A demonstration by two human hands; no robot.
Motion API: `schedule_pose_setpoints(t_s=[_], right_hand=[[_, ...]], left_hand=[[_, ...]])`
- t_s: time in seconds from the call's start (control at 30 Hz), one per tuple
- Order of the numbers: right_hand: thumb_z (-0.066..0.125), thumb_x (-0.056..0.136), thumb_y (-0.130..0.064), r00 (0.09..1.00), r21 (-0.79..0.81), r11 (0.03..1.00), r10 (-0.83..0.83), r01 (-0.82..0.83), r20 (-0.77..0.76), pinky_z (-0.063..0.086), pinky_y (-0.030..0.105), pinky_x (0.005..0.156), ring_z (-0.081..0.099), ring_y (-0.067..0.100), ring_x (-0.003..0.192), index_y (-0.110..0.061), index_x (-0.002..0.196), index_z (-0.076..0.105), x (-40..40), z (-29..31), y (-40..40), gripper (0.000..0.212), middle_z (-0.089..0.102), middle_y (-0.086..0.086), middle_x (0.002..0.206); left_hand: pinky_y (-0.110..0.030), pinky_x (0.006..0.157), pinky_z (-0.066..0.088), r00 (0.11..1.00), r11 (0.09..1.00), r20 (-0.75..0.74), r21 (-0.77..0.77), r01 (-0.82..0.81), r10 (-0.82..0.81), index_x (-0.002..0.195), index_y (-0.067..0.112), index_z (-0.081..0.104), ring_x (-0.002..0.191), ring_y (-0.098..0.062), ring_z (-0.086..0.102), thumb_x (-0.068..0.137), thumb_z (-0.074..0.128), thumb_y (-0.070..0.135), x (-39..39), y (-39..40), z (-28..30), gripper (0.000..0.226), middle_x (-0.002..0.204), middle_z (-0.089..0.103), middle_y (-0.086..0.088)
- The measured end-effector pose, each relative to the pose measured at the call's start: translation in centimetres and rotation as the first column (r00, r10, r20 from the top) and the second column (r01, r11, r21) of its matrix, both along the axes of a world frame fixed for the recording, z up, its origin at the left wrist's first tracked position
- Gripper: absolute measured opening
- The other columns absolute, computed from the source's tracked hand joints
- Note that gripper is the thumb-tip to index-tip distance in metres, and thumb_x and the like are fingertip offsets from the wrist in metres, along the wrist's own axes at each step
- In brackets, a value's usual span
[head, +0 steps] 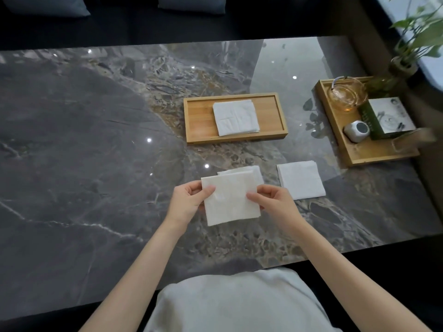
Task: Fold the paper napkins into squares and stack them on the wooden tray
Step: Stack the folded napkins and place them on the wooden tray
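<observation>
both my hands [230,200] pinched a square-folded napkin [231,200] by its sides, which i judged needed carrying onto the wooden tray [199,116] stack.

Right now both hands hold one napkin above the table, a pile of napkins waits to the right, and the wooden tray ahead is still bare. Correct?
Not quite: the wooden tray is not bare. The head view shows folded napkins already lying on it. The rest stands: the left hand and right hand hold one napkin, and a pile of napkins waits to the right.

A folded white paper napkin [236,117] lies in the shallow rectangular wooden tray [199,118] at twelve o'clock on the grey marble table [84,140], a flat white napkin pile [300,179] at two.
</observation>
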State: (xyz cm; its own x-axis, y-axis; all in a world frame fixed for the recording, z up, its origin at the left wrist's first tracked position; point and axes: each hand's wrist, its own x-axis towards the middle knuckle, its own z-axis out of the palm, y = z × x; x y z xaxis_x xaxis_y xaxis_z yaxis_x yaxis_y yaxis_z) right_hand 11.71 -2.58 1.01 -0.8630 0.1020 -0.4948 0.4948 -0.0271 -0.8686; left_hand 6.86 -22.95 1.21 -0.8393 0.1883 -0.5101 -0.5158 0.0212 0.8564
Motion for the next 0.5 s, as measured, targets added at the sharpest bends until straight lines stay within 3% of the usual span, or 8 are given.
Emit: schedule_pose_setpoints(t_s=[0.17,0.23,0.37,0.5], right_hand=[[0.072,0.078,-0.013,0.997,0.126,0.991,-0.046,0.037,0.067,0.043,0.012,0.044,0.06,-0.001,0.052,-0.01,0.072,0.069,-1.6,-1.5,2.6,0.008,0.067,-0.007,0.06],[0.073,0.077,-0.016,0.993,0.176,0.984,-0.045,0.025,0.113,0.042,0.014,0.043,0.058,0.003,0.051,-0.011,0.07,0.067,-2.1,-2.3,3.2,0.01,0.065,-0.004,0.061],[0.071,0.079,-0.019,0.987,0.274,0.96,0.006,-0.05,0.159,0.048,0.027,0.058,0.06,0.016,0.065,-0.015,0.067,0.064,-2.8,-3.6,3.9,0.014,0.067,0.003,0.071],[0.069,0.08,-0.021,0.985,0.339,0.936,0.035,-0.091,0.17,0.046,0.026,0.061,0.059,0.014,0.068,-0.011,0.073,0.065,-3.4,-4.1,4.1,0.013,0.066,0.0,0.072]], left_hand=[[-0.023,0.053,0.057,0.996,0.995,0.08,-0.089,-0.034,0.041,0.087,0.001,0.067,0.059,-0.009,0.069,0.082,0.064,0.006,-0.4,2.9,-2.0,0.007,0.071,0.071,-0.002],[-0.021,0.05,0.056,0.993,0.99,0.084,-0.123,-0.07,0.081,0.082,0.002,0.065,0.057,-0.008,0.068,0.082,0.063,0.002,-0.5,3.8,-2.9,0.002,0.071,0.069,-0.004],[-0.022,0.052,0.057,0.986,0.954,0.078,-0.274,-0.123,0.149,0.085,0.002,0.066,0.066,-0.016,0.067,0.08,0.066,0.005,-0.7,5.3,-4.5,0.006,0.078,0.069,-0.012],[-0.037,0.062,0.058,0.987,0.864,-0.011,-0.483,-0.145,0.159,0.085,0.006,0.068,0.07,-0.023,0.066,0.077,0.071,0.014,-1.4,6.0,-5.2,0.011,0.081,0.07,-0.012]])
